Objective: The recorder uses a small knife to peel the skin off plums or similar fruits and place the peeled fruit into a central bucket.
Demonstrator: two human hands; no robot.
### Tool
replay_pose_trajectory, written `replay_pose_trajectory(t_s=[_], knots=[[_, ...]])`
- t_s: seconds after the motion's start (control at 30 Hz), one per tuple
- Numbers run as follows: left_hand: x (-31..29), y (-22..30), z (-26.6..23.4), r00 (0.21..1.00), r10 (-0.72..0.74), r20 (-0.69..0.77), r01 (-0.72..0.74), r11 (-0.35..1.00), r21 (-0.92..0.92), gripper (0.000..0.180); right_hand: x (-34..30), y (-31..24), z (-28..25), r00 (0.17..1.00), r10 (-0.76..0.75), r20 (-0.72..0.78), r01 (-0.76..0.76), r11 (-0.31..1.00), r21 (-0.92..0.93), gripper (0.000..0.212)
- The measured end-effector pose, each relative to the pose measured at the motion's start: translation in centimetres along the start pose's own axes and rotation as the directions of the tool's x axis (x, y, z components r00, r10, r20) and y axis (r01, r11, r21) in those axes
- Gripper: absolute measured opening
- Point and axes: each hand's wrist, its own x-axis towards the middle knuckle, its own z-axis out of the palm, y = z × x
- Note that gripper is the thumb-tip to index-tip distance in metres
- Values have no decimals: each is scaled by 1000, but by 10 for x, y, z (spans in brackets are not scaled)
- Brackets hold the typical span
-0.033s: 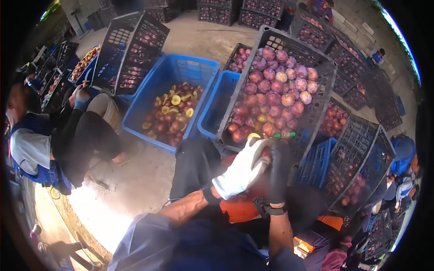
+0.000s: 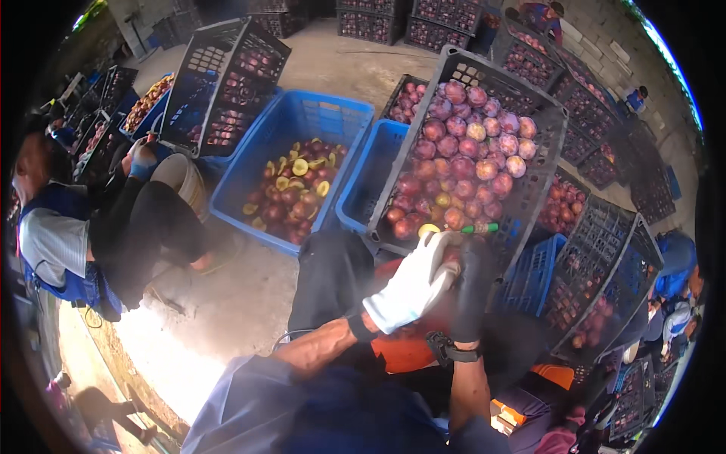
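Note:
My left hand (image 2: pixel 414 281), in a white glove, has its fingers closed on a cut plum (image 2: pixel 428 229) whose yellow flesh shows at the fingertips. Against it is my right hand (image 2: pixel 470 291), in a black glove, closed on a small knife with a green handle (image 2: pixel 481 228); the blade cannot be made out. Both hands meet over my lap, at the near edge of a tilted black crate (image 2: pixel 409 140) full of whole purple-red plums (image 2: pixel 463 147). To the left, a blue basket (image 2: pixel 248 151) holds plums cut open, with yellow flesh (image 2: pixel 300 166).
A second blue basket (image 2: pixel 355 193) sits partly under the tilted crate. At right stand more black plum crates (image 2: pixel 597 261). On the left another person (image 2: pixel 57 234) sits beside a white bucket (image 2: pixel 181 178) and a tilted crate (image 2: pixel 227 91). Stacked crates (image 2: pixel 367 25) line the back.
The whole scene sits slightly farther right in the picture. Both hands stay together in nearly the same pose, with the cut plum and the green-handled knife still held.

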Motion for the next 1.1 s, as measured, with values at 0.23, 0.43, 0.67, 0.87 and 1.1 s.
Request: replay_pose_trajectory(t_s=[0.23, 0.43, 0.67, 0.87, 1.1], knots=[[-6, -4, 22, 999, -53, 3, 52, 995, 83, 34, -19, 21, -23, 999, -34, 0, 32, 931, -365, 27], [-18, -7, 38, 985, -18, -171, -16, 980, -198, 24, -14, -24, -20, 984, -170, -59, 137, 921, -365, 18], [-29, -21, 50, 921, -381, -76, 245, 721, -648, 26, 5, -35, -29, 876, -401, 270, 481, 779, -403, 23], [-4, -9, 3, 865, -308, 395, 445, 111, -889, 31, 41, -47, -51, 996, -47, 73, 40, 995, 92, 19], [-6, 7, -12, 875, -250, 415, 477, 291, -829, 55, -1, -24, -55, 998, 56, 8, -56, 960, 276, 35]])
